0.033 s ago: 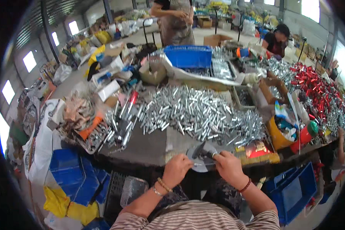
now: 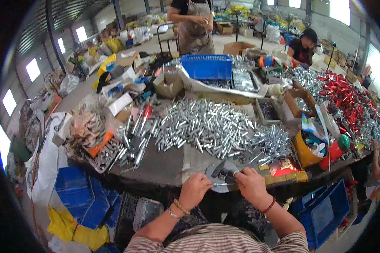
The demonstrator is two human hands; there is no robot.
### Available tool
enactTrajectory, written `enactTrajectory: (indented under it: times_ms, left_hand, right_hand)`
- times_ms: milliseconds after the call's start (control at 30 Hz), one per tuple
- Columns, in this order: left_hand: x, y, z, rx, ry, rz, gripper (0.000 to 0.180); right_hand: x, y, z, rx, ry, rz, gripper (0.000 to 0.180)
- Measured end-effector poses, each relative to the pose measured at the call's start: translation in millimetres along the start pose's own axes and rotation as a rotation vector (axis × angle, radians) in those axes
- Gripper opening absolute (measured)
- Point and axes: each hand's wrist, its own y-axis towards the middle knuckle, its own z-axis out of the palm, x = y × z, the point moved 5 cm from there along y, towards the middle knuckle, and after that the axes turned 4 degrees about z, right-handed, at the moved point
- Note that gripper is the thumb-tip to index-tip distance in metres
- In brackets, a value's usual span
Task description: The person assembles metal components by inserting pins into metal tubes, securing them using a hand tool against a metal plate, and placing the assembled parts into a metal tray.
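Left fingers [image 2: 206, 181] grasp a thin rod [image 2: 220, 184]; what the right fingers [image 2: 242, 174] hold cannot be told (knuckles intervene). Level, steady support between them is advised.

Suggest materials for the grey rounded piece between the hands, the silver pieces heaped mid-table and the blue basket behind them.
Grey rounded piece: dull, even grey; metal or plastic, unclear.
Silver pieces: probably metal, shiny, with bright highlights.
Blue basket: likely plastic, evenly coloured, with a perforated rim.

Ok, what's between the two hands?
Head view: a round grey plate, a dark piece and a thin silvery rod lie between left hand and right hand.
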Motion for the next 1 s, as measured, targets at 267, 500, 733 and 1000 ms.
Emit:
enactTrajectory:
  times_ms: [267,500,733,1000]
  left_hand:
    - [11,10,-4,-0.004,-0.033,-0.078,0.011]
    - [17,7,-2,0.027,-0.124,-0.095,0.014]
    - [2,-33,1,-0.174,-0.185,-0.225,0.039]
    - [12,-44,39,-0.162,-0.830,-0.682,0.054]
  right_hand:
    - [24,1,7,0.046,-0.030,-0.027,0.019]
    - [22,-11,16,0.244,0.141,0.102,0.025]
    - [30,-42,31,0.401,0.455,0.272,0.029]
    - [33,-38,46,0.416,0.854,0.473,0.013]
